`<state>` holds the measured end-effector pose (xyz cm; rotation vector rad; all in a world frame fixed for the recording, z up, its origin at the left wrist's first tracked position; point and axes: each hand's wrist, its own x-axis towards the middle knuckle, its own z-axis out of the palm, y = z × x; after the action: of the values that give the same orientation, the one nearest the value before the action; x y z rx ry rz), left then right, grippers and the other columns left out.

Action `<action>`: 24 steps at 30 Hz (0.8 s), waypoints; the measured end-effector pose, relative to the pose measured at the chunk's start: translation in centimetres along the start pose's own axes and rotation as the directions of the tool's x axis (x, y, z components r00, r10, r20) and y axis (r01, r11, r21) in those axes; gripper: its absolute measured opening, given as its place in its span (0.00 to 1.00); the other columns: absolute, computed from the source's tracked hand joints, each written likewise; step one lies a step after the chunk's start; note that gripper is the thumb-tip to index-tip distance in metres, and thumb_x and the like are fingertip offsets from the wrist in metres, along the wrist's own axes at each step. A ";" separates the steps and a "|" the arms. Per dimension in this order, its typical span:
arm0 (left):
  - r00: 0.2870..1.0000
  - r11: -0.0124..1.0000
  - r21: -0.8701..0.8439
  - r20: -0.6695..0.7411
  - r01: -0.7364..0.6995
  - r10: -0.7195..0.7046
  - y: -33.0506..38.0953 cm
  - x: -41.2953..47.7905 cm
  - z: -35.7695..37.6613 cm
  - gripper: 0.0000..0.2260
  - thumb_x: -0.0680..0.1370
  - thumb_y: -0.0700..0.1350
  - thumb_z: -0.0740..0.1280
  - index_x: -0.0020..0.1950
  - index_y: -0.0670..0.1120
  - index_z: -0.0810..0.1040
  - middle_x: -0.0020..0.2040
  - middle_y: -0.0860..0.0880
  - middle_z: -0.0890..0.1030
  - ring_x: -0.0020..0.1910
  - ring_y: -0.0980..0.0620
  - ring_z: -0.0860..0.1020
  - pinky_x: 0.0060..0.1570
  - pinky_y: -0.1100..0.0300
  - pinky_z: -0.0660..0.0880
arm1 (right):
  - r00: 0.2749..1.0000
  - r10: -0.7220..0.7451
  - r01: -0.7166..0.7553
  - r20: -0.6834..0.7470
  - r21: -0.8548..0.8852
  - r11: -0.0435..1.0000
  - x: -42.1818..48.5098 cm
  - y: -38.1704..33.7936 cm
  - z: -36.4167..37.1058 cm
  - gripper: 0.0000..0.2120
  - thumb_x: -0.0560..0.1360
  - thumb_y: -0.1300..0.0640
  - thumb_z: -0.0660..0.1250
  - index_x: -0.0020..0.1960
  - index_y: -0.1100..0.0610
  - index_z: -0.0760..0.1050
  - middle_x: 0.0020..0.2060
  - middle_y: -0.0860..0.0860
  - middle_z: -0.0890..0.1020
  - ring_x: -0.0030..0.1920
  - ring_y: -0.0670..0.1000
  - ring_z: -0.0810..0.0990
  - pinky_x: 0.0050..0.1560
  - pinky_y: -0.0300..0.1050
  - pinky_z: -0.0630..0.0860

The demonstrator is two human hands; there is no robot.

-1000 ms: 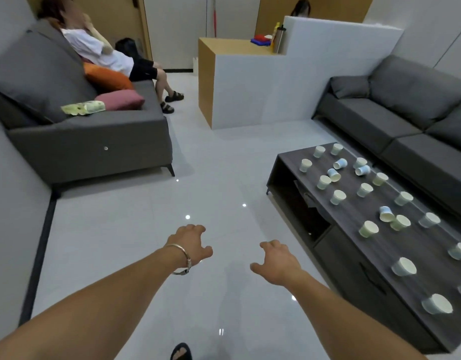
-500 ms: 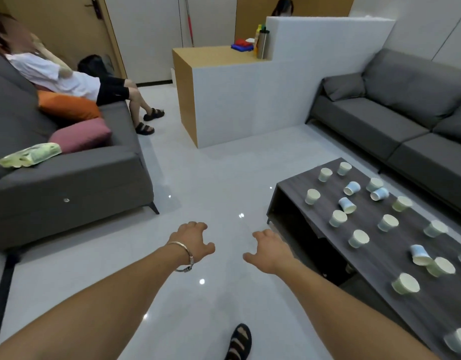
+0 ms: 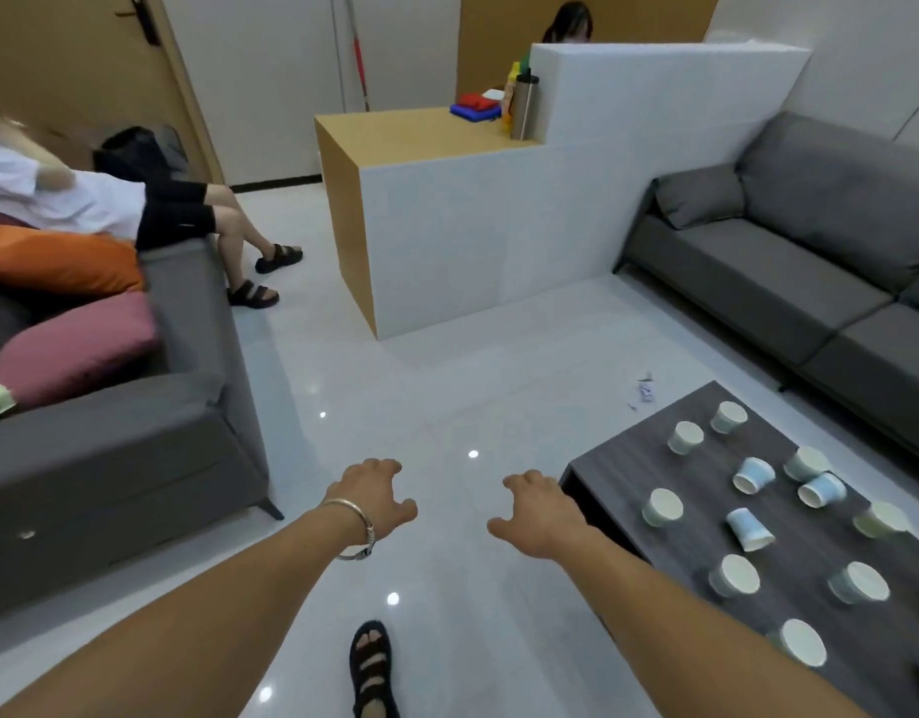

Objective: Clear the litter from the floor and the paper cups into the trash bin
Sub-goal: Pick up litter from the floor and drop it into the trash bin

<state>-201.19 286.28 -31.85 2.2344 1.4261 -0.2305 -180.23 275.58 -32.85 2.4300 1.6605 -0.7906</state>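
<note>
With both my left hand (image 3: 377, 497) and right hand (image 3: 543, 513) empty, fingers spread, I judged myself walking toward the litter (image 3: 644, 392) on the floor (image 3: 447, 386) beyond the desk (image 3: 628, 474) of paper cups (image 3: 663, 507), needing to stoop next.

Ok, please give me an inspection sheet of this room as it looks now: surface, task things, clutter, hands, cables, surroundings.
Surface: glossy pale floor; dark wood coffee table at right.
Job's things: many paper cups on the table, most inverted, a few blue ones on their sides; small paper litter on the floor beyond the table's far corner. No trash bin seen.
Clutter: bottles and folded cloths on the counter.
Hands: left hand and right hand open, empty, held out over the floor.
Cables: nothing seen.
Surroundings: grey sofas left and right; a person seated on the left sofa; another behind the white partition.
</note>
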 end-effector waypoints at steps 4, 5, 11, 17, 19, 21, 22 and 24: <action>0.996 0.997 0.018 0.042 -0.079 0.078 1.0 10.5 -4.1 0.31 0.73 0.59 0.64 0.73 0.50 0.62 0.70 0.48 0.67 0.69 0.46 0.65 0.64 0.51 0.68 | 0.992 0.122 -0.123 0.020 0.072 0.990 7.1 1.1 -3.8 0.35 0.76 0.40 0.62 0.77 0.54 0.57 0.72 0.53 0.63 0.71 0.55 0.63 0.67 0.52 0.69; 0.994 0.994 0.021 0.046 -0.104 0.103 1.5 12.9 -5.3 0.31 0.73 0.59 0.63 0.73 0.50 0.62 0.70 0.48 0.67 0.69 0.46 0.66 0.63 0.51 0.68 | 0.988 0.152 -0.153 0.022 0.095 0.984 8.5 1.5 -4.9 0.35 0.76 0.40 0.62 0.77 0.54 0.57 0.72 0.53 0.63 0.71 0.55 0.63 0.66 0.51 0.69; 0.966 0.965 0.088 0.103 -0.245 0.236 6.8 26.2 -10.7 0.31 0.73 0.58 0.64 0.73 0.50 0.63 0.70 0.47 0.68 0.67 0.46 0.67 0.62 0.52 0.69 | 0.962 0.273 -0.271 0.017 0.200 0.942 16.7 4.9 -10.1 0.35 0.76 0.40 0.62 0.77 0.55 0.58 0.71 0.54 0.64 0.70 0.56 0.65 0.67 0.50 0.68; 0.933 0.929 0.131 0.156 -0.346 0.325 15.1 39.1 -11.9 0.29 0.73 0.59 0.63 0.72 0.51 0.64 0.69 0.49 0.69 0.67 0.48 0.68 0.60 0.54 0.69 | 0.938 0.344 -0.343 0.036 0.227 0.911 27.9 11.7 -15.6 0.34 0.76 0.41 0.62 0.76 0.55 0.59 0.70 0.53 0.65 0.68 0.56 0.66 0.64 0.50 0.69; 0.933 0.933 0.120 0.170 -0.340 0.318 17.9 43.0 -12.6 0.29 0.73 0.59 0.64 0.72 0.51 0.64 0.69 0.49 0.69 0.67 0.48 0.68 0.60 0.54 0.69 | 0.937 0.348 -0.347 0.037 0.238 0.907 31.6 14.2 -18.0 0.34 0.76 0.41 0.62 0.76 0.55 0.59 0.70 0.53 0.66 0.68 0.56 0.66 0.64 0.51 0.70; 0.928 0.929 0.138 0.206 -0.342 0.311 20.5 46.5 -13.6 0.29 0.73 0.59 0.64 0.72 0.52 0.63 0.69 0.49 0.69 0.67 0.48 0.68 0.60 0.54 0.69 | 0.937 0.345 -0.347 0.054 0.248 0.905 34.5 16.3 -20.7 0.34 0.76 0.41 0.63 0.76 0.54 0.59 0.70 0.53 0.65 0.68 0.56 0.66 0.64 0.51 0.70; 0.926 0.925 0.154 0.214 -0.346 0.311 21.9 48.4 -14.1 0.29 0.73 0.59 0.63 0.72 0.52 0.63 0.69 0.50 0.69 0.67 0.48 0.68 0.60 0.54 0.69 | 0.940 0.337 -0.338 0.047 0.248 0.908 36.0 17.4 -22.0 0.34 0.76 0.41 0.63 0.76 0.54 0.59 0.70 0.53 0.65 0.68 0.56 0.66 0.64 0.51 0.70; 0.927 0.922 0.163 0.201 -0.350 0.316 24.9 52.4 -15.2 0.29 0.74 0.59 0.63 0.73 0.51 0.62 0.69 0.49 0.68 0.67 0.48 0.68 0.61 0.54 0.69 | 0.943 0.333 -0.325 0.013 0.246 0.913 39.0 20.0 -25.0 0.33 0.76 0.41 0.62 0.76 0.54 0.59 0.70 0.53 0.65 0.68 0.56 0.66 0.64 0.51 0.71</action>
<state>-157.42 327.34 -31.27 2.5047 0.9460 -0.4522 -142.75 309.31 -33.55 2.7942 1.1652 -0.9554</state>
